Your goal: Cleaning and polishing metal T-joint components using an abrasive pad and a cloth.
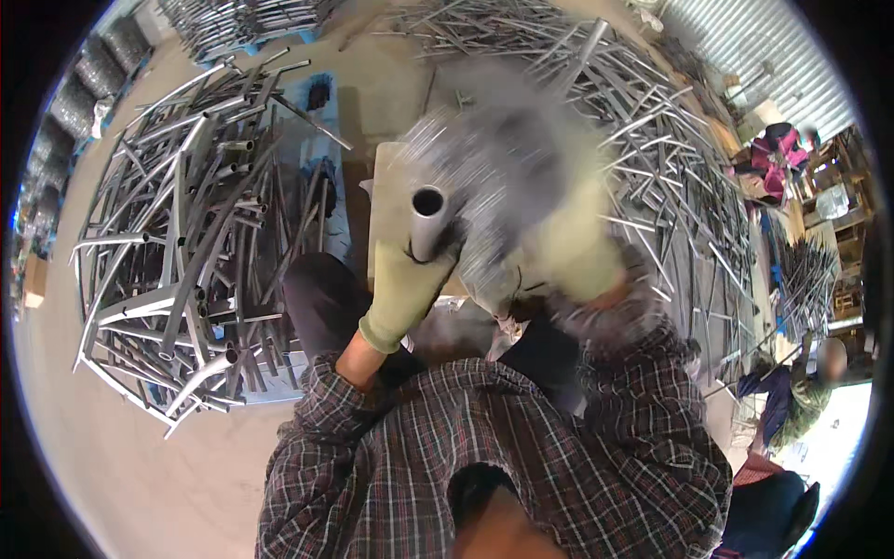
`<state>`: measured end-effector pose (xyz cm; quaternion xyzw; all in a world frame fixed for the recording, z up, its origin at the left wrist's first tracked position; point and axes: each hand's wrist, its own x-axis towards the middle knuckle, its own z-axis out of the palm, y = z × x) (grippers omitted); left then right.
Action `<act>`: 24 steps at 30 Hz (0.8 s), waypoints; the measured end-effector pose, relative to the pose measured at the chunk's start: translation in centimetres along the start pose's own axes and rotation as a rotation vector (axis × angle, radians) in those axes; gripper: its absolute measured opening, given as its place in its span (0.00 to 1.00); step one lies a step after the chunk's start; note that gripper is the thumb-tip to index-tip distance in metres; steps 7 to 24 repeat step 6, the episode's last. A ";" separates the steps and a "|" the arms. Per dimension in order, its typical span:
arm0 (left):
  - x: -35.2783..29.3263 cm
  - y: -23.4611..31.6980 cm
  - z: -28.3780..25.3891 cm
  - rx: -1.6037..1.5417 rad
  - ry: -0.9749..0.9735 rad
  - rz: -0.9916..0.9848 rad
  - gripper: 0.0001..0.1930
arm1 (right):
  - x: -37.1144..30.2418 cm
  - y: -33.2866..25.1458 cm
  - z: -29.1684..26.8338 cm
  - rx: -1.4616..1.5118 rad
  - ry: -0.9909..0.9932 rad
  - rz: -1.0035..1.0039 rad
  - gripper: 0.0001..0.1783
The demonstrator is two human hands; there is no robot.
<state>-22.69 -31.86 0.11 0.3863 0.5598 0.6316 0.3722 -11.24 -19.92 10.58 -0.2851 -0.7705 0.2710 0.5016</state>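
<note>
My left hand (402,289), in a pale yellow-green glove with dark fingers, is closed around a grey metal tube (426,231). The tube's round open end points up toward me. Beside it, my right hand (559,210) wears a similar glove and is smeared by fast motion, so its fingers cannot be made out. A streaky grey blur (466,177) lies between the tube and my right hand; what it is does not show. Under my hands is a pale board-like surface (386,210), in front of my knees.
A large heap of metal tubes (186,252) lies on a blue pallet (331,116) to my left. Another wide heap of tubes (670,168) spreads ahead and right. Two people (778,163), (792,401) are at the far right. Wire-like bundles (74,102) stand far left.
</note>
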 end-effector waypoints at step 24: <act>-0.9 -2.9 -0.1 0.040 -0.151 -0.126 0.24 | 4.4 8.9 -0.4 0.821 -0.443 0.366 0.41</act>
